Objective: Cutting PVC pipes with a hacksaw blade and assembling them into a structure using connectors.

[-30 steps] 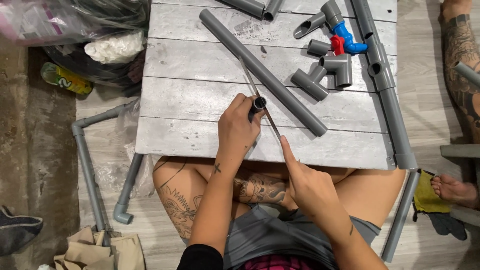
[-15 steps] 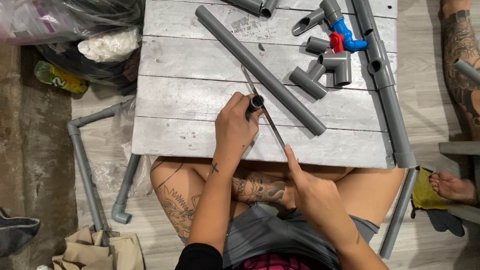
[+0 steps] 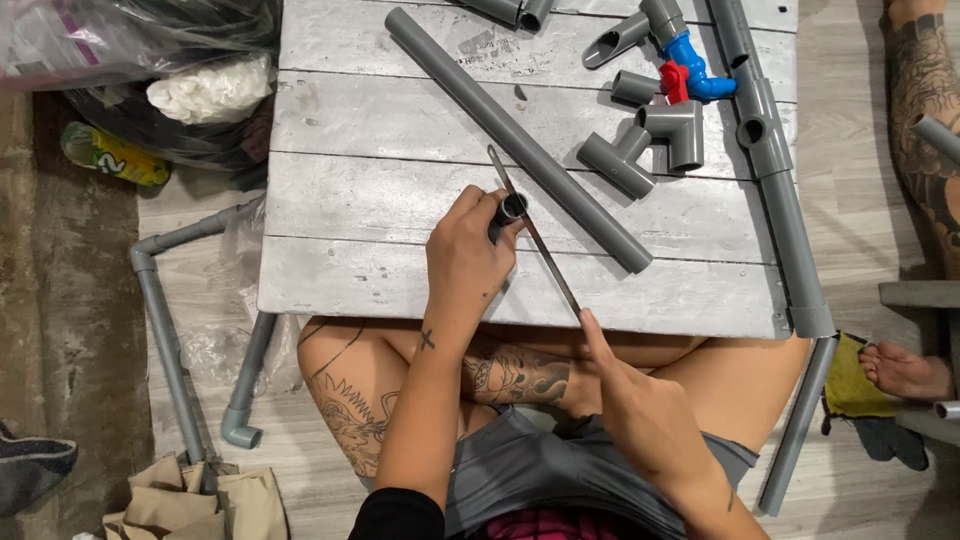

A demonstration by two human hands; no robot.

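My left hand (image 3: 466,262) grips a short grey pipe piece (image 3: 512,208), its open end facing up, over the grey plank table (image 3: 350,190). My right hand (image 3: 630,395) holds a thin metal file (image 3: 535,235) by its near end, index finger stretched along it. The file's blade lies across the rim of the pipe piece and points toward the far side. A long grey pipe (image 3: 515,135) lies diagonally on the table just beyond the file's tip.
Grey elbow and tee fittings (image 3: 655,135) and a blue and red valve (image 3: 690,70) lie at the far right. A pipe assembly (image 3: 780,200) runs along the right edge. Another person's tattooed leg (image 3: 925,120) and foot (image 3: 905,370) are at right. Pipes (image 3: 160,330) and bags lie on the left floor.
My right hand has drawn the file back toward me, so its tip slid nearer the pipe piece. The left hand keeps the piece in place.
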